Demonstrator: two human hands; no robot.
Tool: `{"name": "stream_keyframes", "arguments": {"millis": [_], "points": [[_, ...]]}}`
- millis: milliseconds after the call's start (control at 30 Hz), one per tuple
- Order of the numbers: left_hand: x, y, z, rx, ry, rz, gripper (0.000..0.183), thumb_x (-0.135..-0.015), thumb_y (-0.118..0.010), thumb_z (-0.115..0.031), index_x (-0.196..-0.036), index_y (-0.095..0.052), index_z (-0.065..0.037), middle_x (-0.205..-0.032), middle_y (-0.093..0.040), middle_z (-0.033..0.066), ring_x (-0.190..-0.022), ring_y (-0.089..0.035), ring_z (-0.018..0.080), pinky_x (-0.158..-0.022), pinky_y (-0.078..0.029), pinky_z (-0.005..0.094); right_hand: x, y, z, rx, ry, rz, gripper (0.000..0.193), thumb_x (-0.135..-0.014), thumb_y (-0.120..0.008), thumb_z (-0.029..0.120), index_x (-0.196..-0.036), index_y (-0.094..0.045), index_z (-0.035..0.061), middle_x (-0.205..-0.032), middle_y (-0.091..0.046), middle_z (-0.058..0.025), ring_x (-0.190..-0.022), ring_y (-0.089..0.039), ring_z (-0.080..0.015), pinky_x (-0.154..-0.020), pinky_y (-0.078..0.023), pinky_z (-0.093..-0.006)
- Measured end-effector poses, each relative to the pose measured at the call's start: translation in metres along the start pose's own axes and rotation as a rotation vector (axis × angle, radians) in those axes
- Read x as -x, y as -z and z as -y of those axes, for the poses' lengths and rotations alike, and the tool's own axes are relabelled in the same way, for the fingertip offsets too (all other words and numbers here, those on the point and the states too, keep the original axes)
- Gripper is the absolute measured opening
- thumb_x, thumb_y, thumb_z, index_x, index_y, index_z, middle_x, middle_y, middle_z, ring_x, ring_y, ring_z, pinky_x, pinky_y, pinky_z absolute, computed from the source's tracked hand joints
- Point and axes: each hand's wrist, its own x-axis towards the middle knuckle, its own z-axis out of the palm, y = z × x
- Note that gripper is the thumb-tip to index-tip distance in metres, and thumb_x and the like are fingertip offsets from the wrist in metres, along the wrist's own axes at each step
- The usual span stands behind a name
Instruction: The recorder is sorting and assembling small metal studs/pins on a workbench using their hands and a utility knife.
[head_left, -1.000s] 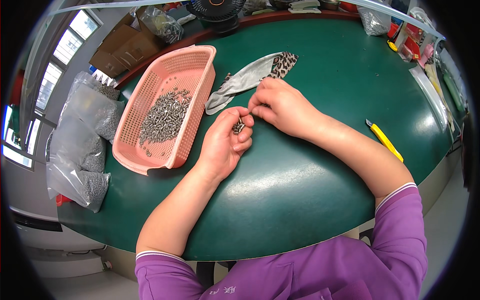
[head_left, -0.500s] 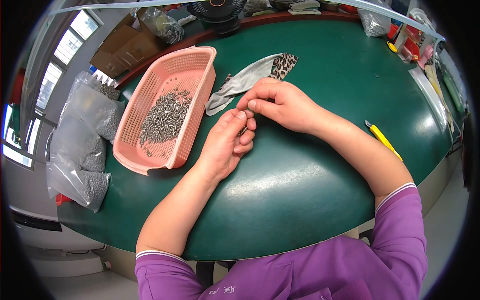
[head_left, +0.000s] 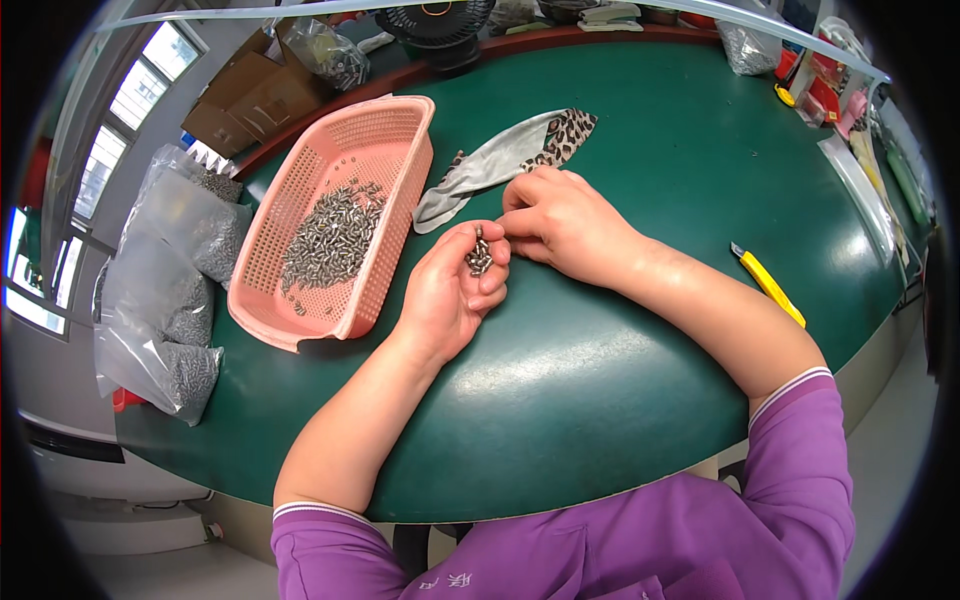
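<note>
Several small metal parts (head_left: 479,256), shiny and roughly cylindrical, lie cupped in my left hand (head_left: 452,285), whose fingers curl round them. Touching its fingertips from the right is my right hand (head_left: 562,222), fingers bent and drawn together; whatever may be pinched there is hidden. To the left stands a pink perforated plastic basket (head_left: 383,300), tilted in view, with a heap of the same kind of metal parts (head_left: 335,240) on its bottom. Just beyond my hands a grey cloth sleeve with leopard-print ends (head_left: 490,165) lies flat on the green table (head_left: 600,400).
Clear bags of small metal parts (head_left: 185,290) line the table's left edge. On the right lies a yellow utility knife (head_left: 768,285), blade end pointing away. A cardboard box (head_left: 255,90) and a black fan (head_left: 435,25) stand behind the raised far edge.
My left hand has opened upward, so the metal parts in its palm now show. My right hand has turned and shifted slightly right and nearer, its fingers more curled.
</note>
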Motion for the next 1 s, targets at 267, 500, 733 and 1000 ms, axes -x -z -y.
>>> {"name": "stream_keyframes", "arguments": {"millis": [267, 500, 733, 1000], "points": [[-0.001, -0.002, 0.001, 0.02, -0.027, -0.014, 0.024, -0.097, -0.039, -0.023, -0.103, -0.049, -0.002, -0.086, -0.05, 0.0069, -0.059, -0.04, 0.0096, -0.045, -0.028, 0.0197, 0.0, 0.0, -0.003, 0.053, -0.032, 0.044, 0.012, -0.073, -0.068, 0.012, -0.083, -0.062, 0.0091, -0.089, -0.055, -0.0041, -0.088, -0.052, -0.0245, -0.079, -0.043, -0.0367], [-0.002, -0.002, 0.001, -0.041, 0.012, -0.023, 0.019, -0.097, -0.043, -0.02, -0.102, -0.049, -0.003, -0.088, -0.051, 0.0067, -0.06, -0.041, 0.0087, -0.045, -0.029, 0.0189, -0.011, 0.008, -0.003, -0.311, -0.147, -0.132, 0.01, -0.08, -0.068, 0.015, -0.084, -0.062, 0.0073, -0.084, -0.058, -0.0054, -0.086, -0.054, -0.0238, -0.079, -0.044, -0.0345], [-0.002, -0.004, 0.002, -0.097, 0.003, 0.001, 0.02, -0.098, -0.046, -0.025, -0.097, -0.048, -0.005, -0.087, -0.052, 0.0047, -0.06, -0.042, 0.0068, -0.045, -0.029, 0.0179, -0.011, 0.009, 0.003, -0.485, -0.211, -0.028, 0.01, -0.084, -0.066, 0.015, -0.089, -0.066, 0.0067, -0.085, -0.058, -0.0036, -0.087, -0.056, -0.018, -0.077, -0.046, -0.0305], [-0.001, -0.003, 0.001, -0.075, 0.005, -0.014, 0.021, -0.098, -0.045, -0.022, -0.103, -0.05, -0.003, -0.085, -0.051, 0.0053, -0.058, -0.039, 0.0071, -0.045, -0.028, 0.0182, -0.012, 0.012, -0.001, -0.334, -0.254, -0.075, 0.01, -0.081, -0.066, 0.015, -0.087, -0.067, 0.0079, -0.092, -0.063, -0.0069, -0.089, -0.059, -0.0271, -0.079, -0.049, -0.0361]]}}
